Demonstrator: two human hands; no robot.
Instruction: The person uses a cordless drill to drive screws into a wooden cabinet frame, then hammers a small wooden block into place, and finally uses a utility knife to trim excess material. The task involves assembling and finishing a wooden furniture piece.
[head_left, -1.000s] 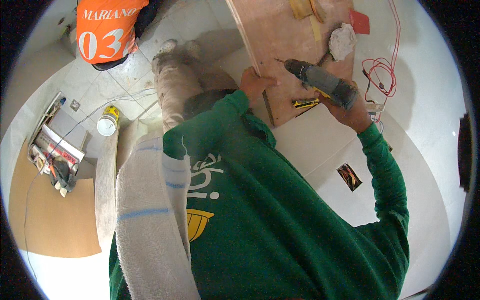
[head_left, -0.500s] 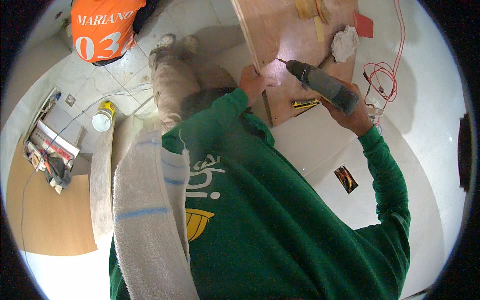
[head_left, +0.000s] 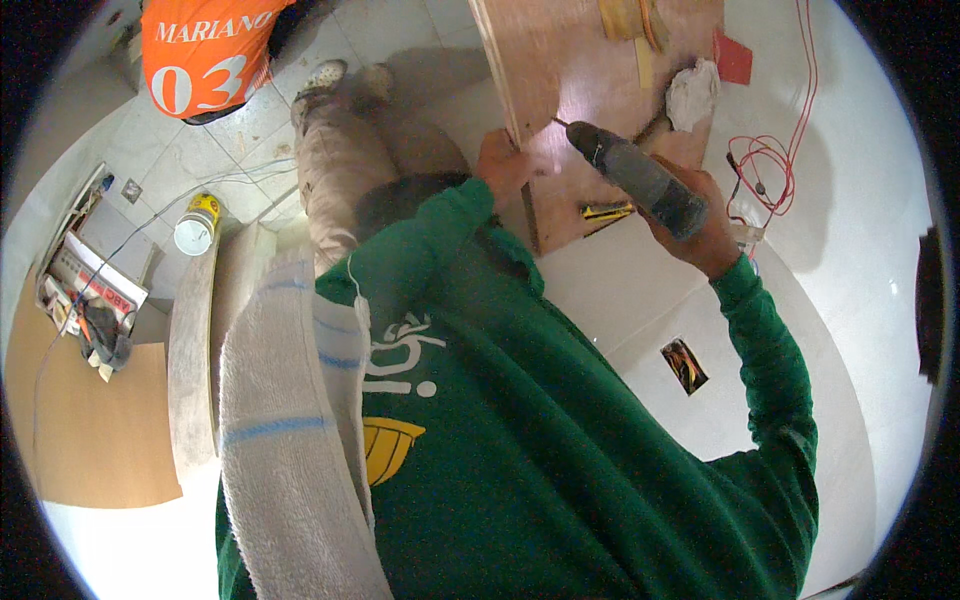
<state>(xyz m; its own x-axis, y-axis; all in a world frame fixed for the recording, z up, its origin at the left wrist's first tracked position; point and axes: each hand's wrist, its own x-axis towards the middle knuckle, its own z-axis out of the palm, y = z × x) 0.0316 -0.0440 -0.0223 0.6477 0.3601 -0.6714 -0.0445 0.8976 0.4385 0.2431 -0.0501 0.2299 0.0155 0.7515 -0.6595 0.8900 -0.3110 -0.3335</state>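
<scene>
My right hand is closed around a dark, dusty cordless drill. Its thin bit points left and away, with the tip over or against a plywood board; contact is hard to tell. Light shines on the wood around the tip. At the board's left edge, my left hand grips the wood just below the bit, some fingers partly hidden. A yellow-and-black utility knife lies on the board near its lower edge. Beyond the drill, a crumpled white cloth rests at the right edge.
A red piece and a coiled red wire are at the right. Wires show in a wall opening. A person in an orange shirt is at upper left. A yellow-and-white can and a cluttered box stand left.
The drill has shifted slightly left relative to the board, still in my right hand. My left hand stays at the board's edge. The whole view has moved a little.
</scene>
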